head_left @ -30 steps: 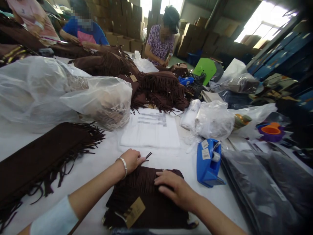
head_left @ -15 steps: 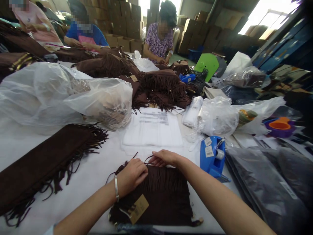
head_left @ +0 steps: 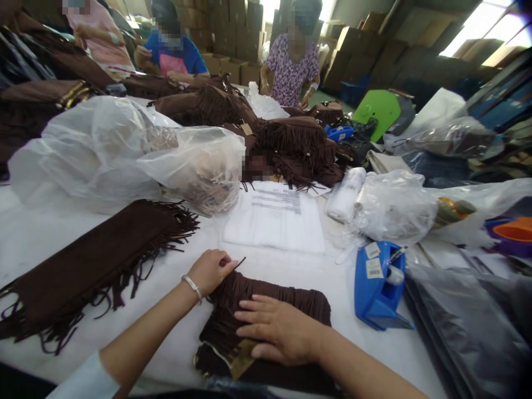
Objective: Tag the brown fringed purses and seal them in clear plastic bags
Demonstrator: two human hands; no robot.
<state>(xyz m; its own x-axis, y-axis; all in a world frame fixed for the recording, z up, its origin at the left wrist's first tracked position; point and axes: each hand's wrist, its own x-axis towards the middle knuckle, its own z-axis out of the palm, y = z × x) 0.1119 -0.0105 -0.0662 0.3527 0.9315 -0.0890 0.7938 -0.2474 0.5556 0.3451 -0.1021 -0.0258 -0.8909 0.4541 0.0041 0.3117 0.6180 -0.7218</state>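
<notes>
The brown fringed bag point(head_left: 266, 310) lies flat on the white table point(head_left: 166, 310), directly under both hands. The right hand point(head_left: 277, 331) rests on it, palm down, fingers spread and pressing. The left hand point(head_left: 211, 270), at the bag's upper left corner, pinches 1 fringe strand point(head_left: 238, 263). A blue tape dispenser point(head_left: 377, 285) stands just right of the right hand. A white folded sheet point(head_left: 275, 220) lies beyond both hands.
</notes>
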